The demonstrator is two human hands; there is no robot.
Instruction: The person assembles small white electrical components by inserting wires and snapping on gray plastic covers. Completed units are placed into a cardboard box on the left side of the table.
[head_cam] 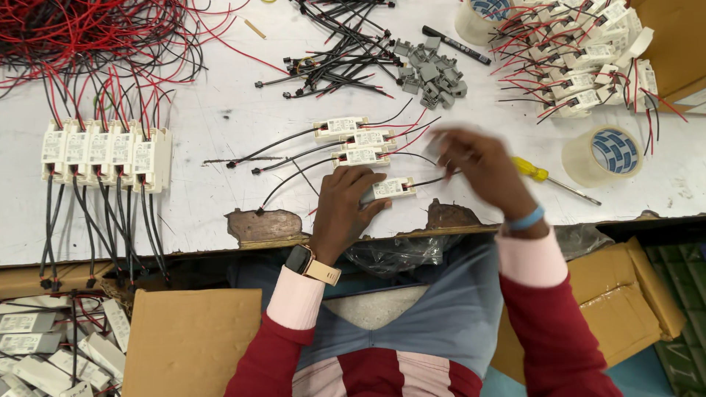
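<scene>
Small white driver module [391, 189], lower centre of frame on bench [220, 110]: left hand [346, 202] fingers pressed its end. Right hand [478, 165] blurred, finger state indeterminate. Judged light, rigid; best held by casing, not leads.

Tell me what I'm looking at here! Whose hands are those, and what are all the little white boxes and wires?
The camera sits on a person's head and looks down at a white worktable. The left hand presses on a small white box with wires. The right hand is blurred from moving, so what its fingers hold is unclear. Three more boxes lie just behind. Further left stands a row of boxes. There are also grey clips, a yellow screwdriver and tape rolls.
</scene>
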